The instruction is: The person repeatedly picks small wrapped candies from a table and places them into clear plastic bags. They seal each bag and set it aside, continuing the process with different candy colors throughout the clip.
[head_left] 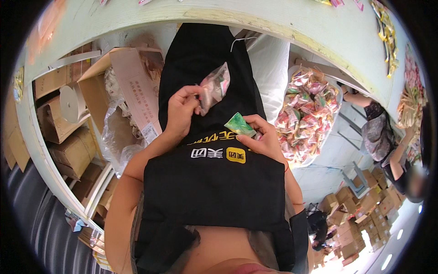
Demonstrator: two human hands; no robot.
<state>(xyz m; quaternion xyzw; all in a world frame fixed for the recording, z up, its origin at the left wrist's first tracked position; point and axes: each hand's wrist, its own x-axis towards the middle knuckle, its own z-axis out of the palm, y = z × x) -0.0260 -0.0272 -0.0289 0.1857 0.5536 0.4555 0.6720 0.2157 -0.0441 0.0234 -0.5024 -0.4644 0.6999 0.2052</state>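
My left hand (182, 109) is raised over my lap and pinches one end of a clear plastic packet (216, 87) with pinkish and white contents. The packet tilts up and away to the right, and what is inside cannot be made out exactly. Lower and to the right, my right hand (261, 135) grips a small green packet (240, 124) between thumb and fingers; something pale shows beside it at the fingers. Both packets are held apart over my black apron (212, 191), which bears writing.
A white plastic tub (339, 102) heaped with small wrapped packets stands right, beside a white sack (272, 72). An open cardboard box (135, 92) with plastic bags is at left. The table edge (239, 17) curves ahead. Another person (379, 137) works at far right near stacked cartons (362, 219).
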